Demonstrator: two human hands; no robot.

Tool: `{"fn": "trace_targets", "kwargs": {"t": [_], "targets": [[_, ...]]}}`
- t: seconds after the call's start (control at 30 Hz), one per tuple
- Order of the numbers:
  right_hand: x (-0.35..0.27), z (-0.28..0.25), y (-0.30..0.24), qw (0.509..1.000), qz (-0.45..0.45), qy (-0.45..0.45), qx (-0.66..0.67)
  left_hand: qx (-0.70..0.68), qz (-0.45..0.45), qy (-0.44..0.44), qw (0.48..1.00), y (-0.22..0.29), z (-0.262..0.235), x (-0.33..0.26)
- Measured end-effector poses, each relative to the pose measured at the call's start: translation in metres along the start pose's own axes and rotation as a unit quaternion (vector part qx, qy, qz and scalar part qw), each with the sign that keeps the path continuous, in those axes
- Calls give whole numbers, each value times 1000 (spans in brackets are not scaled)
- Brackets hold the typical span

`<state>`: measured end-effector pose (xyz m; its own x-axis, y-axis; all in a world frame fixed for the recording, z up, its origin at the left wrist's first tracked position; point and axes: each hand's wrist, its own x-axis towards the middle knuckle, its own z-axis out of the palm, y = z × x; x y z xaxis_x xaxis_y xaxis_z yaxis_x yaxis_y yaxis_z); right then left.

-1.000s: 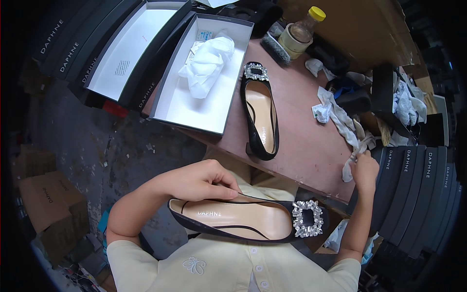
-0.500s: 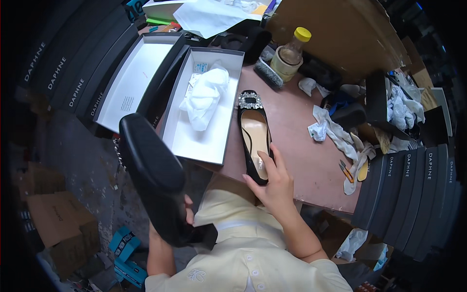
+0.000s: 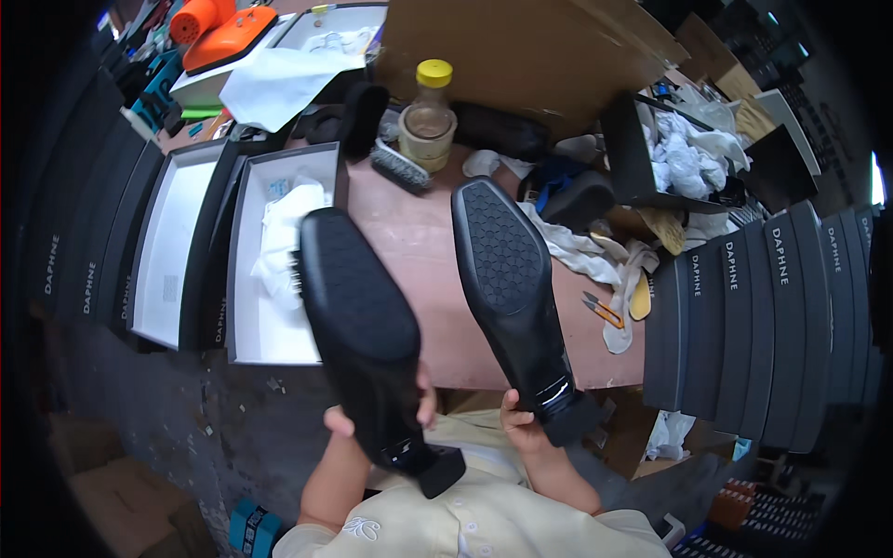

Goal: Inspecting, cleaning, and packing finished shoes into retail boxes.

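Two black low-heeled shoes are held up side by side, their soles turned toward me. My left hand (image 3: 379, 409) grips the left shoe (image 3: 358, 298) near its heel end, with fingers showing on both sides of it. The right shoe (image 3: 507, 260) is in my right hand (image 3: 528, 430), also held from behind near the heel; its sole has a patterned forefoot. Most of each hand's palm is hidden behind the shoes. Beyond the left shoe lies an open shoe box (image 3: 244, 316) with white crumpled tissue paper (image 3: 286, 242) inside.
An empty box lid (image 3: 177, 251) stands beside the box. Stacked dark shoe boxes (image 3: 744, 325) line the right. A brush (image 3: 400, 167), a yellow-capped bottle (image 3: 431, 121), thread snips (image 3: 605, 310) and white rags (image 3: 577, 246) lie on the pinkish table (image 3: 400, 242).
My right hand has picked the right shoe up off the table and turned it sole-up. The left shoe has moved right with my left hand. The view has swung right.
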<state>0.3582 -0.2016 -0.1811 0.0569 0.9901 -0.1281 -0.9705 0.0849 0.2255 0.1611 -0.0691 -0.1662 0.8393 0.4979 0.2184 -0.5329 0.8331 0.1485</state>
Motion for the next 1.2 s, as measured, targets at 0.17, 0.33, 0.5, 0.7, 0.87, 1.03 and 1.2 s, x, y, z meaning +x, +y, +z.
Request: {"fn": "trace_targets", "kwargs": {"t": [0.17, 0.33, 0.5, 0.7, 0.87, 1.03, 1.2], "targets": [[-9, 23, -6, 999, -30, 15, -21, -131, -14, -10, 991, -42, -21, 44], [-16, -4, -18, 999, 8, 34, -3, -154, -43, -93, 983, -45, -43, 50], [-11, -30, -32, 990, 135, -11, 37, -104, -108, -230, 962, -32, -46, 53], [-9, -37, -34, 991, 132, 7, 26, -114, -121, -215, 962, -25, -44, 53], [-12, -44, -35, 992, 125, 22, 21, -123, -113, -156, 974, -27, -51, 44], [-15, -50, -35, 993, 117, 30, 14, -137, -88, -139, 977, -30, -53, 37], [-15, -52, -30, 997, 64, 50, -13, -136, -85, -147, 976, -30, -58, 33]]}}
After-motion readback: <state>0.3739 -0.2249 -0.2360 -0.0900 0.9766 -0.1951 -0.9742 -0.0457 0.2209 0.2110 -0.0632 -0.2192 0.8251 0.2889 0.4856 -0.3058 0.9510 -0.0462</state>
